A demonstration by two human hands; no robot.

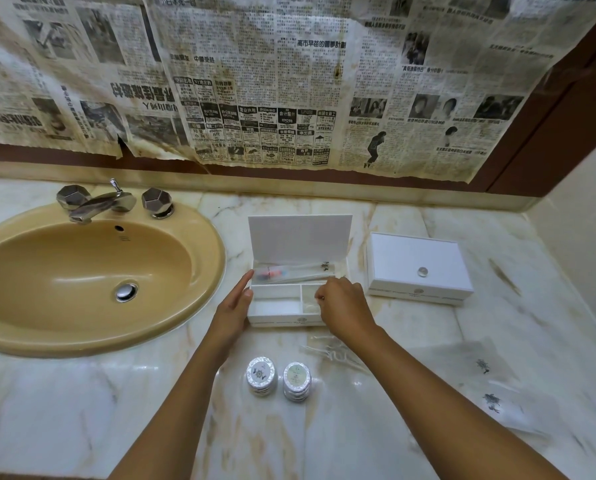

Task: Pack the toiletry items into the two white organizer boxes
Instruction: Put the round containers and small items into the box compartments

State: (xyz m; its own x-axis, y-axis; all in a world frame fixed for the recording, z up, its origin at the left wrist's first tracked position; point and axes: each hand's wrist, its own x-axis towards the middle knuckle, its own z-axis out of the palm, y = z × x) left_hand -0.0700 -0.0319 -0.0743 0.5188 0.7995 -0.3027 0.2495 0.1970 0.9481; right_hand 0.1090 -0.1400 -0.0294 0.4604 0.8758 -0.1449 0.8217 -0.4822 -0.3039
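An open white organizer box [282,318] stands on the marble counter with its lid raised. A wrapped toothbrush kit [289,271] lies in its long rear compartment. My left hand [236,303] rests flat against the box's left side, fingers straight. My right hand [343,304] hovers over the front right compartment with its fingers curled; whether they pinch anything is hidden. A second white box [417,268] sits closed to the right. Two round wrapped soaps [262,375] [297,380] stand near me. Clear plastic packets [331,351] lie under my right forearm.
A tan sink [92,278] with a chrome tap [99,202] fills the left of the counter. More clear packets with dark prints [486,382] lie at the right. Newspaper [255,81] covers the wall behind.
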